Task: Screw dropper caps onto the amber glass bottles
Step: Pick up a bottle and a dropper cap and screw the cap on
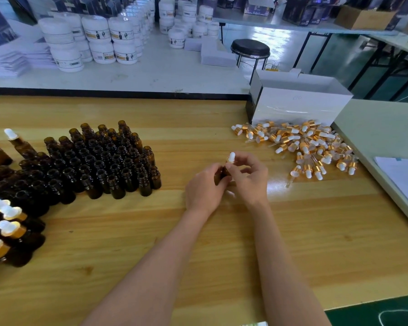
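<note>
Keeping the capped bottles at my far left and the block of open amber bottles just beside them, I work at the middle of the counter, where both supplies are in reach. My left hand curls round one amber bottle, steadying it upright and mostly hiding it. The dropper cap sits on its neck, pinched by the fingers of my right hand, ready to twist. Further right lies the loose pile of caps, in front of a white box. I judge that nothing blocks my reach either way.
</note>
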